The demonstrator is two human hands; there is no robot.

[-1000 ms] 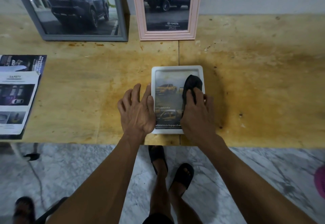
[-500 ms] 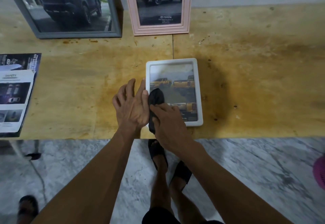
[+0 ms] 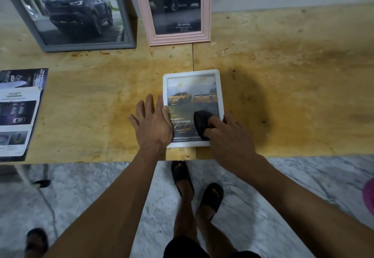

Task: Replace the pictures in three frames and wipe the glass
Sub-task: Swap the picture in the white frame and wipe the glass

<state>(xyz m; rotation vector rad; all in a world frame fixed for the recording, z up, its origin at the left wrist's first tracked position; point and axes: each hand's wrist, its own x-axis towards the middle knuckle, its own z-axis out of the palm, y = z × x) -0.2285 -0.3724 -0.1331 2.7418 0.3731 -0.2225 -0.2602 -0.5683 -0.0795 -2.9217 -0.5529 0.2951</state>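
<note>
The wiping step is in hand, on what looks like the last of the three frames. The white frame [image 3: 192, 73] lies flat near the table's [image 3: 283, 96] front edge, glass up over a picture of yellow trucks. The left hand [image 3: 152, 123] rests flat with its fingers spread wide, the fingertips [image 3: 165, 108] just over the frame's left border, pinning it down. The right hand [image 3: 230, 136] presses a dark cloth [image 3: 202, 123] under its curled fingers onto the lower right of the glass. Beyond the fingertips of both hands, the upper half of the glass lies bare. Farther off, a grey frame [image 3: 129, 35] and a pink frame [image 3: 178, 39] lean against the wall. The next move likely calls for sweeping the cloth up toward the top edge while the left hand steadies the frame.
</note>
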